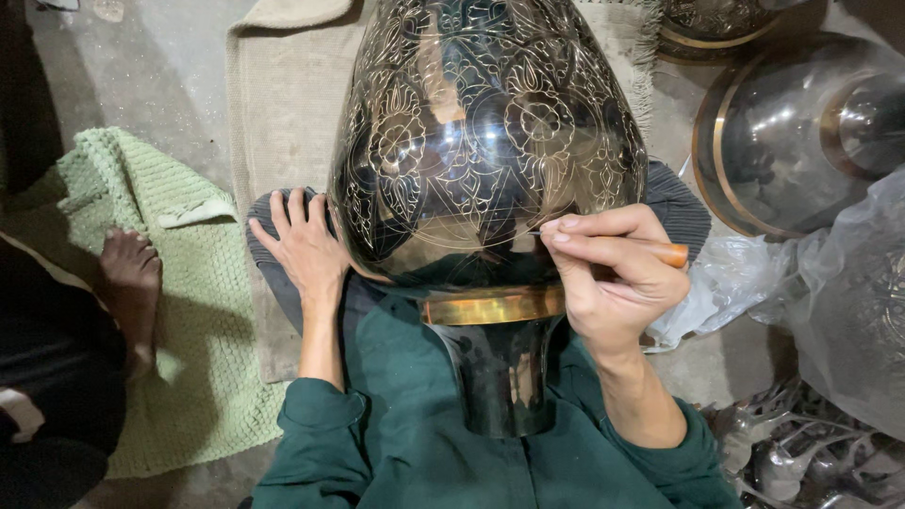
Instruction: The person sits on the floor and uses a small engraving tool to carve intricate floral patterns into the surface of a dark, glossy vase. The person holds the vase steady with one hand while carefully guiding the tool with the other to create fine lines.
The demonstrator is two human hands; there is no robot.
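Right hand (pixel 608 283): grip pinched around a thin engraving tool (pixel 627 243) with an orange handle; the tool tip touches the lower body of the vase. Left hand (pixel 304 247): fingers spread flat against the left side of the vase, bracing it. The dark metal vase (pixel 481 141), engraved with floral patterns, lies across the person's lap, its brass band (pixel 490 306) and neck toward the body. Beneath it lies a beige mat (pixel 283 113); a green towel (pixel 189 311) is at left. Similar metal vessels (pixel 801 132) and plastic wrap (pixel 754 283) are at right.
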